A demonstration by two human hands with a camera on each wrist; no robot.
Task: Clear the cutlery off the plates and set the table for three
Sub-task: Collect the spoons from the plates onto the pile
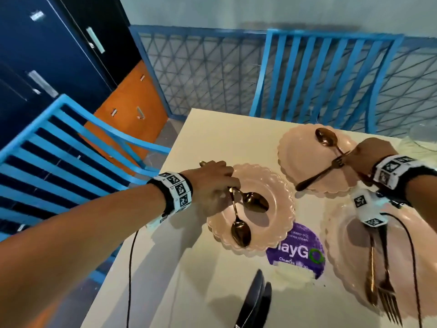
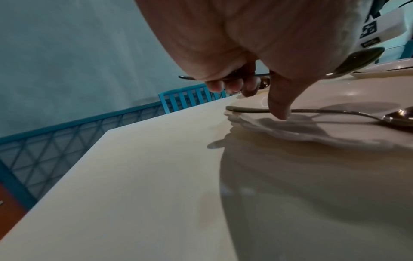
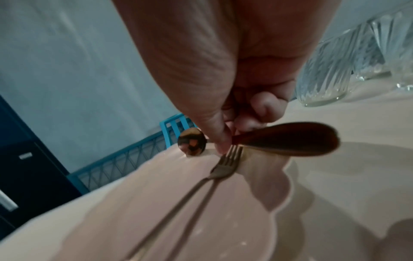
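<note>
Three pink scalloped plates sit on the cream table (image 1: 212, 138). Over the left plate (image 1: 279, 209) my left hand (image 1: 233, 185) grips the handle of a copper spoon (image 1: 256, 202), its bowl raised above the plate. A second spoon (image 1: 241, 233) lies on that plate; in the left wrist view my thumb (image 2: 279, 109) reaches down to its handle (image 2: 245, 110). Above the far plate (image 1: 298, 150) my right hand (image 1: 350, 157) pinches the handle of another spoon (image 1: 326, 137). A fork (image 1: 319, 174) lies across that plate, its tines (image 3: 232, 155) just under my fingers.
The right plate (image 1: 343, 245) carries a fork (image 1: 387, 292) and another copper piece (image 1: 371, 268), partly under my right wrist. Two dark flat pieces (image 1: 255, 301) lie at the front edge beside a purple sticker (image 1: 295, 252). Clear glasses (image 3: 324, 70) stand at the far right. Blue chairs (image 1: 59, 150) flank the table.
</note>
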